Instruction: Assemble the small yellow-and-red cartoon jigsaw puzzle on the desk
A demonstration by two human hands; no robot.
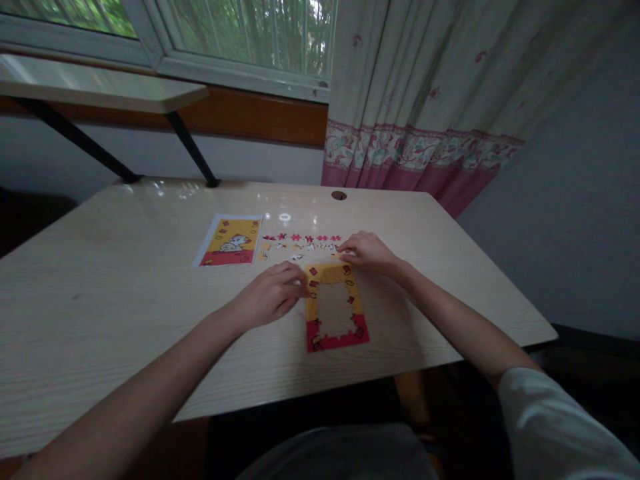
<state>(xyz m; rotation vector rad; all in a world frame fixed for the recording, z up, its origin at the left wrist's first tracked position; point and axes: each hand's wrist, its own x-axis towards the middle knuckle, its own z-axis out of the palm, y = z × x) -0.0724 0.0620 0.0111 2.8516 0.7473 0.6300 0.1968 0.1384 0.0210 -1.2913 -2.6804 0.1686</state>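
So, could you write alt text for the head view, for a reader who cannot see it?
A person's left hand rests at the left edge of a puzzle frame on a pale table, the right hand at its top. Loose pieces and a picture sheet lie beyond.

Puzzle frame [338, 341], centre: border running yellow above, red below. Reference card [230, 241], centre-left: showing yellow, red, white figure. Curtain [415, 150], upper right: carrying floral print, pink hem.
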